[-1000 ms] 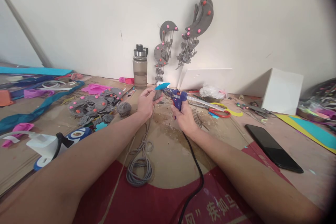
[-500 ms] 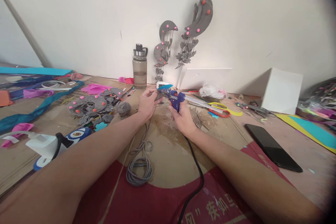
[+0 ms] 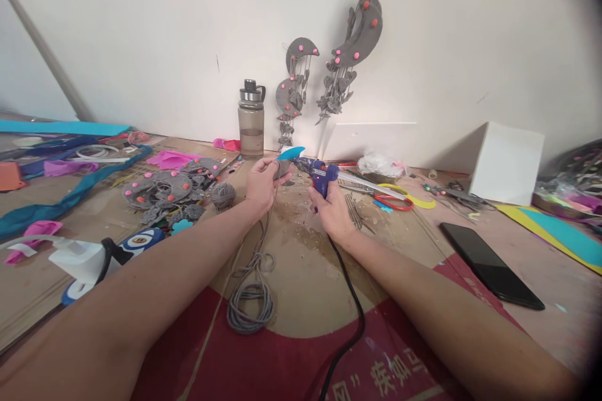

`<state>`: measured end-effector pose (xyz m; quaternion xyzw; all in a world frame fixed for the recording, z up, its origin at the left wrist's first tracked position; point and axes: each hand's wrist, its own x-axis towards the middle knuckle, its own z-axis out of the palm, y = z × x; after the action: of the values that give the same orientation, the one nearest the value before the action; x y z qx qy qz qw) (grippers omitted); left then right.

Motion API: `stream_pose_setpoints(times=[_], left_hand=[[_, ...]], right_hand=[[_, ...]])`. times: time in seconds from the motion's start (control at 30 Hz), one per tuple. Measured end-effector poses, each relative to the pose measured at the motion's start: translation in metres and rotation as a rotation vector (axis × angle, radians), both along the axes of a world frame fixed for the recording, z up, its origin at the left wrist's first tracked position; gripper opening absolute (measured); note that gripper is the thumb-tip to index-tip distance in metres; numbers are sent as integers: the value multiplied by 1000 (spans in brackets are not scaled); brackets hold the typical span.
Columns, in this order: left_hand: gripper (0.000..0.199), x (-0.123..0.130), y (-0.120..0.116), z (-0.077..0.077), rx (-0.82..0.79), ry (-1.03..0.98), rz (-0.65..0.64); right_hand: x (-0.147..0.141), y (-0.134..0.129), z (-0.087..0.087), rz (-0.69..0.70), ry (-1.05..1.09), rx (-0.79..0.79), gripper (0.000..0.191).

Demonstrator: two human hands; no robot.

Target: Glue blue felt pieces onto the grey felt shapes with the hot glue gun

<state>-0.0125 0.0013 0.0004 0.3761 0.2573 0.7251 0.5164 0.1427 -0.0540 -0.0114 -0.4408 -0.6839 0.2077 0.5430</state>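
Head view, near to far: black cord (image 3: 355, 301) trailing down from the glue gun (image 3: 320, 180), flexible, liable to tug if snagged. Coil of grey yarn (image 3: 250, 308) below and left of the glue gun, apparently soft and limp, easily tangled, best lifted as one bundle. Right hand (image 3: 333, 210) closed around the handle of the glue gun: probably rigid and fairly light, made back-heavy by the clear glue stick (image 3: 371, 185); best gripped at the handle, clear of a possibly hot nozzle. Left hand (image 3: 262, 185) just left of the glue gun, shut in a pinch on a grey piece (image 3: 282, 169) at the nozzle; contact too small to tell. Seems thin, light and soft, likely to bend, so safest taken by the edge away from the nozzle. Blue piece (image 3: 292, 153) just above the nozzle, seemingly thin, smooth and easily creased; possibly joined to the grey piece, cannot tell. Farther back, left of the glue gun, an upright bottle (image 3: 251, 122).
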Motion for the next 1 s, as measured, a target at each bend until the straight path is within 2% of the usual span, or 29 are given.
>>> stream_pose_setpoints(times=[0.13, 0.37, 0.43, 0.57, 0.77, 0.87, 1.0], left_hand=[[14, -1, -1, 1, 4, -9, -6], [13, -4, 1, -2, -19, -26, -48], [13, -5, 3, -3, -36, -31, -56], [13, -7, 2, -3, -60, -45, -71], [11, -8, 0, -2, -79, -62, -68], [12, -8, 1, -3, -79, -61, -54], [14, -9, 1, -4, -82, -51, -51]], right_hand=[[0, -3, 5, -60, 57, -83, 25], [2, 9, 2, -12, 296, -219, 25], [6, 16, 2, -16, 288, -290, 22], [18, 24, 8, -220, 1, -400, 20], [21, 21, 16, -392, -538, -570, 42], [18, 20, 11, -452, -684, -531, 51], [23, 22, 2, -455, -683, -372, 52]])
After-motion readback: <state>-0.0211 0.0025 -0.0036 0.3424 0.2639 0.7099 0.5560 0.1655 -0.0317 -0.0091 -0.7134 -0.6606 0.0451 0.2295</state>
